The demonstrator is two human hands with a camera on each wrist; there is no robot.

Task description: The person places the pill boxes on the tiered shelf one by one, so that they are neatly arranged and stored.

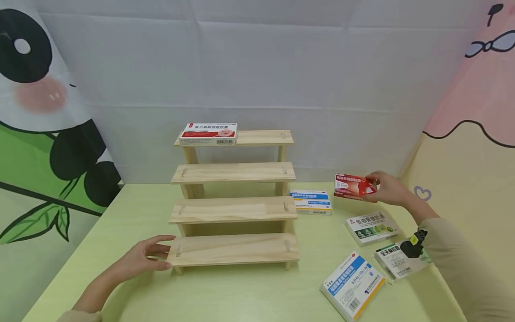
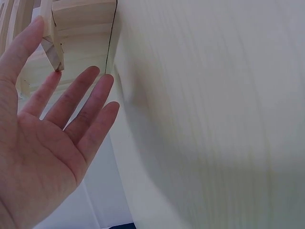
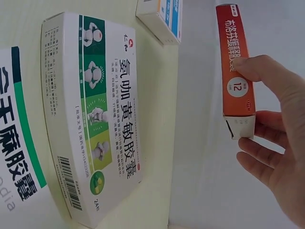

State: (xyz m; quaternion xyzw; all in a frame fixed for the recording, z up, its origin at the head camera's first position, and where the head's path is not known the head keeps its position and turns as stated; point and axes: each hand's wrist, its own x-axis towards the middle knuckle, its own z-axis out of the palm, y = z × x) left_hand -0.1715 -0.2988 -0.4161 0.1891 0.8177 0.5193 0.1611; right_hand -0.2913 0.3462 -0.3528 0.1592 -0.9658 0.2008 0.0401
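Note:
A red medicine box [image 1: 351, 185] is pinched by its right end between the thumb and fingers of my right hand [image 1: 388, 188], lifted above the table. In the right wrist view the red box [image 3: 234, 62] shows its narrow side and a white end flap. My left hand [image 1: 138, 259] is at the left end of the lowest step of a wooden tiered stand [image 1: 233, 249]. Its fingers are spread; in the left wrist view thumb and forefinger of the left hand [image 2: 57, 129] lie either side of the board's corner. A white-and-red medicine box [image 1: 209, 135] lies on the top step.
Right of the stand lies a blue-and-white box [image 1: 310, 203]. Nearer are a white box with green pictures [image 1: 372, 228], a green-and-white packet [image 1: 396, 264] and another blue-and-white box [image 1: 354, 286]. A pale cloth wall [image 1: 273, 80] stands behind the table.

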